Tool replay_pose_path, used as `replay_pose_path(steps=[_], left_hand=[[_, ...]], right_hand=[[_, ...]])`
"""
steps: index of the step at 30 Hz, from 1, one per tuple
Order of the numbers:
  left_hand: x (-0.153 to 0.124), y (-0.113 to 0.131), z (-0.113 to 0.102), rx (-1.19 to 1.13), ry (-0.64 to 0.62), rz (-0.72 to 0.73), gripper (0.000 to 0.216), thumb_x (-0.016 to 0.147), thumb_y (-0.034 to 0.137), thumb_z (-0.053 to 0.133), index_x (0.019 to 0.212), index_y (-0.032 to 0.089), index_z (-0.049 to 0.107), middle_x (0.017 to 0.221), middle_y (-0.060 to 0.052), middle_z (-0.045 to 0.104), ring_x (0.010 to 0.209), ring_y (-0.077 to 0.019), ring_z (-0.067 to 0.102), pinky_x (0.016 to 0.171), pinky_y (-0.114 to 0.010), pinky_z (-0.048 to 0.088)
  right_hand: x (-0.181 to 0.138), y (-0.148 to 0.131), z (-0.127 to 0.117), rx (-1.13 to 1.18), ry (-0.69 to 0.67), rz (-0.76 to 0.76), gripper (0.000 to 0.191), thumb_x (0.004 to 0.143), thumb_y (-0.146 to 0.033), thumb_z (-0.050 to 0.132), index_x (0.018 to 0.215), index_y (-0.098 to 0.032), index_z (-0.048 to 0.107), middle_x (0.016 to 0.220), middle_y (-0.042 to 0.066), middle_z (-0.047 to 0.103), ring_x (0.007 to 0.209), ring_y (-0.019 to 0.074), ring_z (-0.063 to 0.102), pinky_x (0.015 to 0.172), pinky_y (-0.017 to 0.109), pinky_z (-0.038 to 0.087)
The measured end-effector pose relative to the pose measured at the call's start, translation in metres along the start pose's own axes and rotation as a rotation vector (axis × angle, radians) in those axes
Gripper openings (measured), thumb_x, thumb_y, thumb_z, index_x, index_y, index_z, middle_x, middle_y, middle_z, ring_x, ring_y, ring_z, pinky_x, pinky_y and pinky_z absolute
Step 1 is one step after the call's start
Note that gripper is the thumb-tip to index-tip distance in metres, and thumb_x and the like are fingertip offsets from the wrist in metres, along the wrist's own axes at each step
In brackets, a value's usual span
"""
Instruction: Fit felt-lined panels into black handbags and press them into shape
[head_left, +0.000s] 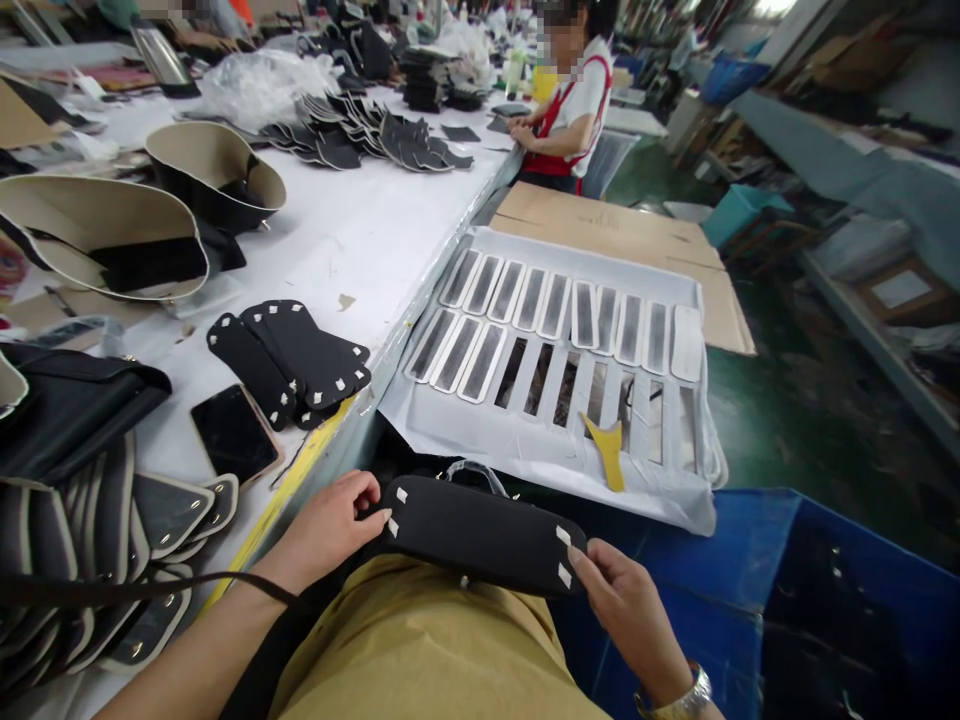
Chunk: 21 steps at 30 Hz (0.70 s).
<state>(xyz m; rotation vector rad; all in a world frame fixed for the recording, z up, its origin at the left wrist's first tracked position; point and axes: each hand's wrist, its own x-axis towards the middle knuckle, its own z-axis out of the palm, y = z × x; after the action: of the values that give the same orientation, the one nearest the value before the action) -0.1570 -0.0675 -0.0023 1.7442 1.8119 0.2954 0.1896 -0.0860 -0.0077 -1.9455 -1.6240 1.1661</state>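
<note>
A black bag [480, 535] rests on my lap, its flat oblong face turned up. Small white tabs sit near both ends of that face, and a plastic-wrapped handle shows behind the far edge. My left hand [341, 525] grips the left end, thumb on the face and fingers curled at the edge. At the right end my right hand [619, 590] pinches the edge, thumb close to the white tabs. The undersides of both grips are hidden. To the left on the table lie several black oblong panels [300, 350] with similar white tabs, overlapping one another.
A phone [236, 432] lies near the edge of the white table [337, 235]. Ahead, a slotted grey tray [450, 425] bears pale-edged strips and a yellow forked tool [606, 450]. Open bag bodies [105, 235] stand left. A blue bin [697, 590] is at right. A co-worker [566, 110] sits beyond.
</note>
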Motion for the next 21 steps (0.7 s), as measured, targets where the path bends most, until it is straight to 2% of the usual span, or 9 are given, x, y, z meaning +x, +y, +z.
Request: replay_pose_path(steps=[3, 6, 8, 10, 12, 17, 21], left_hand=[[0.000, 0.010, -0.001, 0.092, 0.132, 0.284, 0.009, 0.075, 0.016, 0.048, 0.083, 0.019, 0.051, 0.106, -0.007, 0.057, 0.100, -0.0218, 0.052, 0.088, -0.036, 0.041], [0.001, 0.022, 0.001, 0.148, 0.036, 0.557, 0.016, 0.077, 0.009, 0.045, 0.086, 0.020, 0.053, 0.125, -0.007, 0.051, 0.119, -0.0218, 0.043, 0.103, -0.042, 0.030], [0.004, 0.031, 0.004, 0.187, -0.069, 0.664, 0.011, 0.077, 0.019, 0.054, 0.087, 0.020, 0.055, 0.131, -0.008, 0.048, 0.124, -0.0243, 0.038, 0.108, -0.046, 0.023], [0.009, 0.039, 0.008, 0.232, -0.128, 0.710, 0.026, 0.071, 0.034, 0.065, 0.090, 0.019, 0.055, 0.137, -0.011, 0.043, 0.127, -0.0284, 0.035, 0.110, -0.049, 0.018], [0.015, 0.045, 0.013, 0.275, -0.151, 0.729, 0.037, 0.067, 0.040, 0.070, 0.092, 0.017, 0.056, 0.137, -0.014, 0.042, 0.126, -0.0302, 0.036, 0.109, -0.050, 0.018], [0.027, 0.049, 0.022, 0.340, -0.198, 0.770, 0.045, 0.063, 0.042, 0.075, 0.094, 0.014, 0.056, 0.129, -0.017, 0.051, 0.119, -0.0293, 0.045, 0.108, -0.048, 0.021], [0.029, 0.050, 0.023, 0.326, -0.193, 0.784, 0.041, 0.063, 0.040, 0.073, 0.091, 0.015, 0.056, 0.121, -0.015, 0.056, 0.114, -0.0274, 0.049, 0.108, -0.047, 0.024]], right_hand=[[0.000, -0.001, 0.000, -0.025, 0.000, -0.003, 0.039, 0.082, -0.049, 0.045, 0.058, -0.021, 0.032, 0.051, -0.006, 0.026, 0.046, 0.0088, 0.028, 0.040, 0.021, 0.023], [0.001, 0.000, 0.000, -0.045, 0.030, -0.027, 0.039, 0.082, -0.048, 0.045, 0.058, -0.021, 0.033, 0.053, -0.006, 0.027, 0.048, 0.0093, 0.028, 0.042, 0.021, 0.024], [0.002, 0.002, 0.001, -0.063, 0.051, -0.052, 0.039, 0.082, -0.048, 0.046, 0.057, -0.021, 0.033, 0.055, -0.005, 0.027, 0.050, 0.0096, 0.027, 0.044, 0.021, 0.025], [0.002, 0.003, 0.001, -0.083, 0.065, -0.070, 0.040, 0.083, -0.048, 0.045, 0.057, -0.021, 0.032, 0.056, -0.005, 0.026, 0.052, 0.0099, 0.027, 0.045, 0.022, 0.025], [0.002, 0.003, 0.002, -0.105, 0.071, -0.069, 0.040, 0.083, -0.048, 0.045, 0.057, -0.021, 0.031, 0.057, -0.005, 0.026, 0.053, 0.0102, 0.027, 0.046, 0.022, 0.025], [0.002, 0.001, 0.000, -0.135, 0.062, -0.060, 0.040, 0.084, -0.048, 0.043, 0.058, -0.021, 0.029, 0.057, -0.005, 0.026, 0.054, 0.0102, 0.028, 0.048, 0.022, 0.026], [0.002, 0.001, -0.002, -0.157, 0.066, -0.072, 0.039, 0.083, -0.045, 0.044, 0.056, -0.020, 0.029, 0.055, -0.005, 0.026, 0.052, 0.0098, 0.026, 0.046, 0.022, 0.024]])
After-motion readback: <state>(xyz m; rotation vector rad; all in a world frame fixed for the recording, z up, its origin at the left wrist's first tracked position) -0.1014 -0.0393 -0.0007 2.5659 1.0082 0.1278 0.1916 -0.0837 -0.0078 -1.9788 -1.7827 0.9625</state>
